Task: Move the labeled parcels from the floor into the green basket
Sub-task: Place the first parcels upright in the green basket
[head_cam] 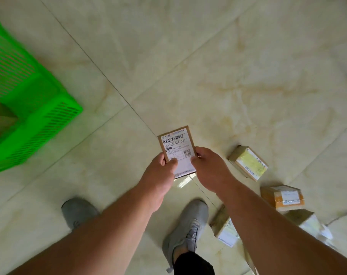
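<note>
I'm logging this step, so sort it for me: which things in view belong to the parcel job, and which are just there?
Part of the job:
held parcel, gripped by left hand and right hand
green basket
four parcels on the floor: yellow-label parcel, orange parcel, parcel by the shoe, parcel at the right edge

Just there:
grey shoes
tiled floor

Bright green slotted basket (pixel 39 116), brown parcel (pixel 176 151) with white barcoded label, cream veined floor (pixel 208 66), grey shoes (pixel 186 225).
</note>
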Motion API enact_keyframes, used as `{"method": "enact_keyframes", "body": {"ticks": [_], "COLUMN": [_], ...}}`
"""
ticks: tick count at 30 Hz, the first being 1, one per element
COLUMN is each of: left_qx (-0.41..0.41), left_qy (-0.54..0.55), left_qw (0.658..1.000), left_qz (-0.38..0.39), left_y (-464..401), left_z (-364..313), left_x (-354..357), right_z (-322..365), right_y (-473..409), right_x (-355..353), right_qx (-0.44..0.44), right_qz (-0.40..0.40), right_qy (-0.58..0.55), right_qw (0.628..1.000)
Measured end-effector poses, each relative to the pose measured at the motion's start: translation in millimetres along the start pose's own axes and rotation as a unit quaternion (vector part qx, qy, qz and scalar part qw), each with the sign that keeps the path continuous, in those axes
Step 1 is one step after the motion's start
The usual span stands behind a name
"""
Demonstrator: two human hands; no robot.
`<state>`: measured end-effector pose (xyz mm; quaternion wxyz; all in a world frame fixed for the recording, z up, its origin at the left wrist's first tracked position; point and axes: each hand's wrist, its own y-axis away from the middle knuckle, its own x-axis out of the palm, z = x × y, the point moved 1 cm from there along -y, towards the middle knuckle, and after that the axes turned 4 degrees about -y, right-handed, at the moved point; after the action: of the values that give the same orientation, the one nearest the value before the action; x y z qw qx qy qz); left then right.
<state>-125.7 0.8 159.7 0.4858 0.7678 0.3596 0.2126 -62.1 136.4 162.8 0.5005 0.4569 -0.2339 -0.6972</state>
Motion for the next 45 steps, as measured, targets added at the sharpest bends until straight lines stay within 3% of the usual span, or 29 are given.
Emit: {"method": "enact_keyframes", "body": {"ticks": [15,23,33,45], "left_qx": [0.064,0.083,0.029,-0.047], "left_qy": [0.127,0.292,0.445,0.572], "left_qw": [0.987,0.945,0.882,0.810], "left_qz": [-0.074,-0.118,-0.152,-0.122], "left_y": [168.9,185.3,117.6,-12.3], "left_z": [-83.3,-81.3,-87.7,-83.8], "left_x": [-277.3,-407.5,-488.0,-510.9], "right_z": [309.8,441.0,523.8,545.5], "right_y": [116.2,120.9,32.6,-109.1], "right_x": [101.6,203.5,292.8,363.9], "right_qx": [-0.116,-0.172,-0.217,-0.217], "right_qz": [0.068,0.124,0.173,0.214], "right_qy": [0.129,0.204,0.353,0.476], "right_qw": [0.983,0.956,0.894,0.825]}}
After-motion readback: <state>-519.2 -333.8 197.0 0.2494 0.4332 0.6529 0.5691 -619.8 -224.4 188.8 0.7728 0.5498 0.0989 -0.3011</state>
